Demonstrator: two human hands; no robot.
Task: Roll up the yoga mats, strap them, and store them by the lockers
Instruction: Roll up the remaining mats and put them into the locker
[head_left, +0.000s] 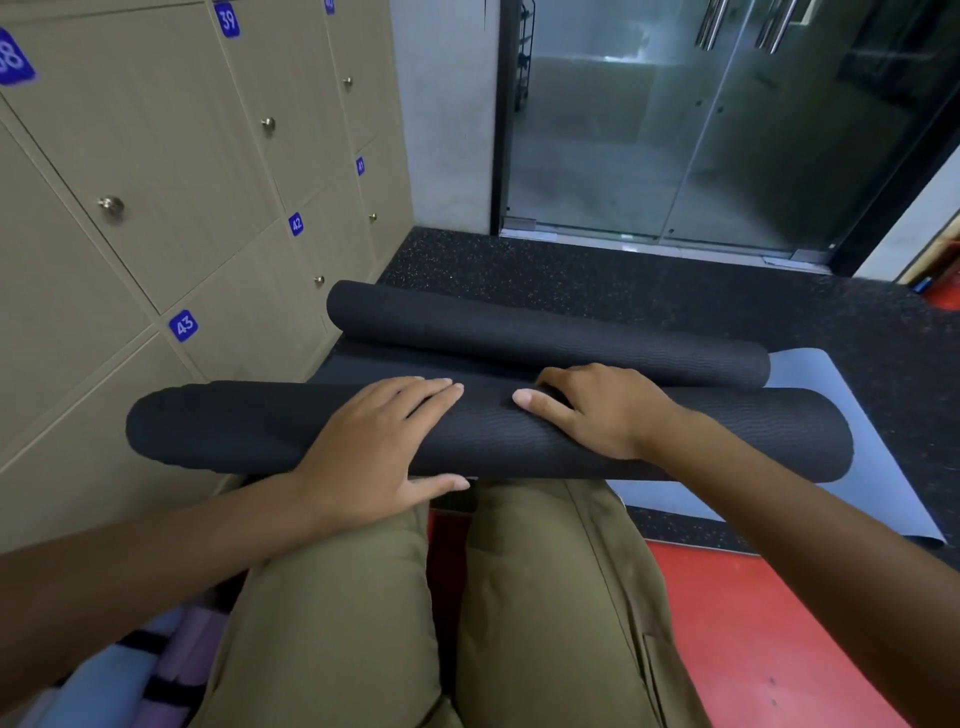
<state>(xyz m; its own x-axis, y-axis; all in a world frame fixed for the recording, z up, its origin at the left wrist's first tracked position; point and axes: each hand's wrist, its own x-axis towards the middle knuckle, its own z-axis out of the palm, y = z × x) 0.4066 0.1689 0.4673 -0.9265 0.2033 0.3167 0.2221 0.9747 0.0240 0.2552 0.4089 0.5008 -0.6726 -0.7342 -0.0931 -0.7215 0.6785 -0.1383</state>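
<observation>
A black yoga mat roll (223, 428) lies crosswise in front of my knees. My left hand (374, 444) lies flat on top of it, fingers straight, thumb down its near side. My right hand (587, 410) rests on the roll further right, its fingers curled over the far side. Behind it a second black rolled part (545, 332) lies on the floor; a flat black stretch (374, 364) shows between the two rolls. Whether both belong to one mat I cannot tell. A light blue mat (831, 374) lies flat underneath at the right. No strap is in view.
Beige numbered lockers (171, 208) fill the left side. Glass doors (701, 130) stand ahead past black speckled flooring (597, 275). Red floor (753, 623) lies at the lower right. My knees in olive trousers (467, 597) sit below the mat. Striped fabric (130, 665) shows at the lower left.
</observation>
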